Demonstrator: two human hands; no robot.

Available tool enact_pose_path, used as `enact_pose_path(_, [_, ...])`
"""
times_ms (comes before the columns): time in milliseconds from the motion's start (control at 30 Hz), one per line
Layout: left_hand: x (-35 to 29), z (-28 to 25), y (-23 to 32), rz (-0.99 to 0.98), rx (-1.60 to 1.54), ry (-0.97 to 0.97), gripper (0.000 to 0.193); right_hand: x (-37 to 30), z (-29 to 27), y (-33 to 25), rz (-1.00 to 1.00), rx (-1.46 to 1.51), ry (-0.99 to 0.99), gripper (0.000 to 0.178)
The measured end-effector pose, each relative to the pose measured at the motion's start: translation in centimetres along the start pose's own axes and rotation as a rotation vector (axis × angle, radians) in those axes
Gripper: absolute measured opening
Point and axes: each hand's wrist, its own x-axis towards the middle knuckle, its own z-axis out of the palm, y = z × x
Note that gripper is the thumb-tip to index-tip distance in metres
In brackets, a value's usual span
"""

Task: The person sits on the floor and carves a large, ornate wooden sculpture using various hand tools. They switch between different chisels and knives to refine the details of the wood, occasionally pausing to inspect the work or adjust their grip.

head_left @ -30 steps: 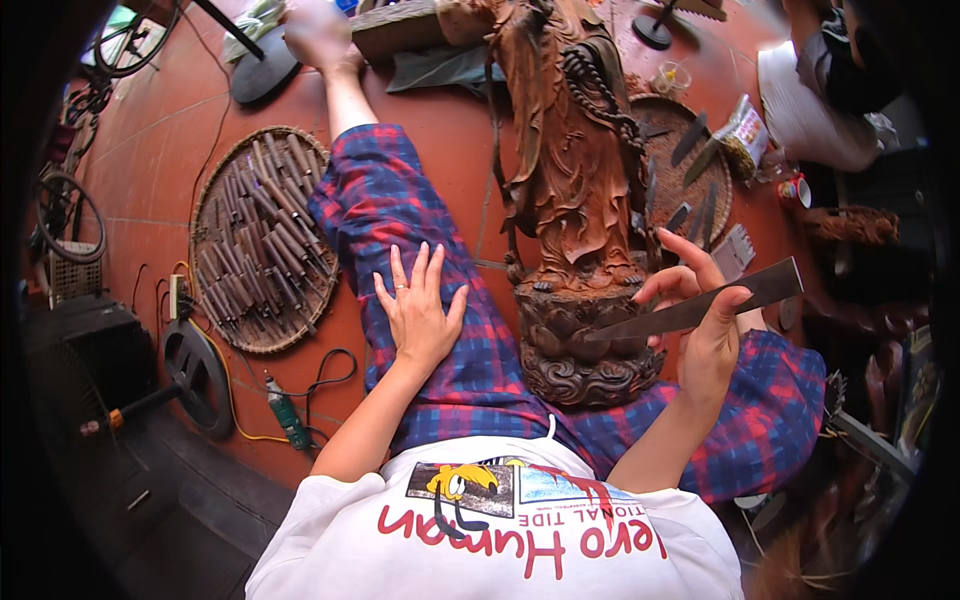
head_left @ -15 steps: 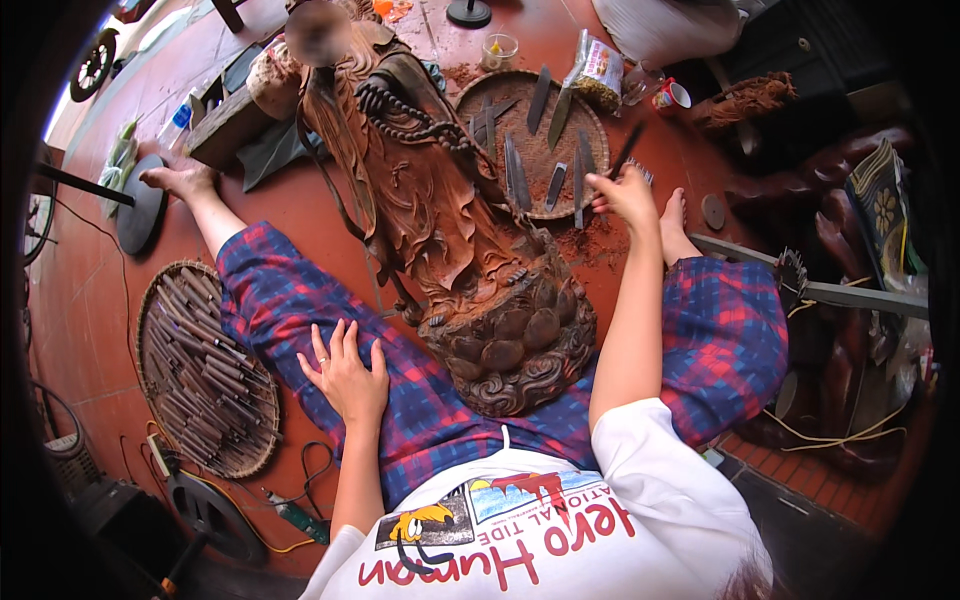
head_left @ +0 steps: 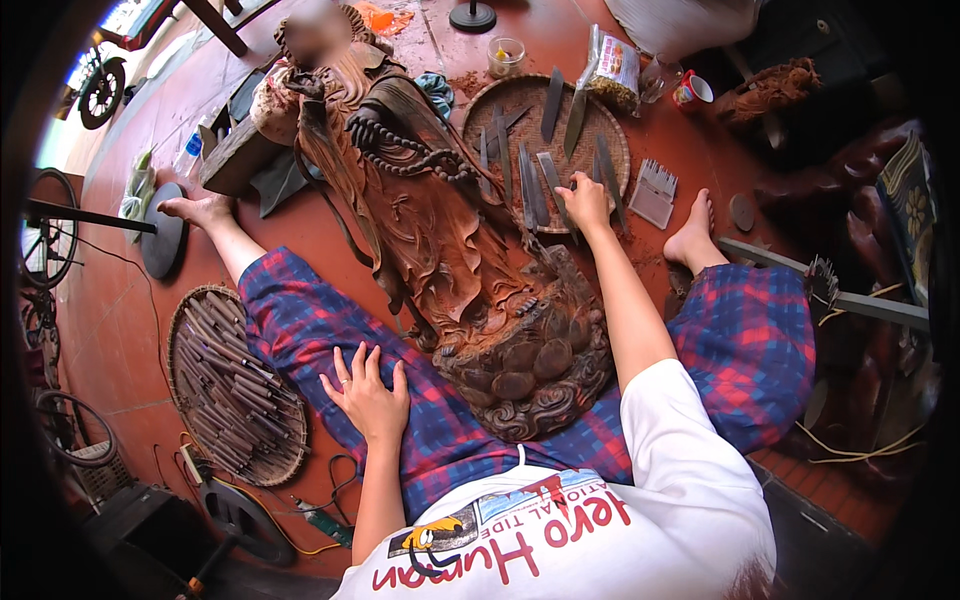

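A carved wooden statue of a robed figure (head_left: 445, 240) leans back between my legs, its base (head_left: 535, 375) nearest me. My left hand (head_left: 372, 398) lies on my left thigh in checked trousers, fingers spread, holding nothing. Over the near right rim of a round woven tray (head_left: 590, 120), my right hand (head_left: 588, 205) has thumb and forefinger closed at a narrow flat tool (head_left: 549, 174) with a pale end. Its lower part is partly hidden by the fingers. Several flat files (head_left: 530, 190) and pointed blades (head_left: 575, 125) lie around it in the tray.
Left of my leg is a woven basket (head_left: 180, 345) of wooden-handled tools. A wire brush (head_left: 655, 192) lies beside the tray, near my right foot. Beyond are a bag (head_left: 613, 70), a cup (head_left: 693, 92) and a glass jar (head_left: 506, 58). A metal bar (head_left: 880, 308) extends at the right.
My right hand has moved left and down to the tray; the dark tool it held up no longer shows raised. The wire brush is now uncovered. My left hand stays on my thigh.
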Motion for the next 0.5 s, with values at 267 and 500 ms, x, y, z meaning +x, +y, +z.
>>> enact_pose_path(267, [0.2,0.0,0.7,0.004,0.048,-0.034,0.037,0.4,-0.6,3.3,0.219,0.114,0.083,0.016])
enact_pose_path(500, [0.8,0.3,1.8,0.007,0.053,-0.041,0.036,1.8,0.9,5.5,0.364,0.093,-0.029,0.025])
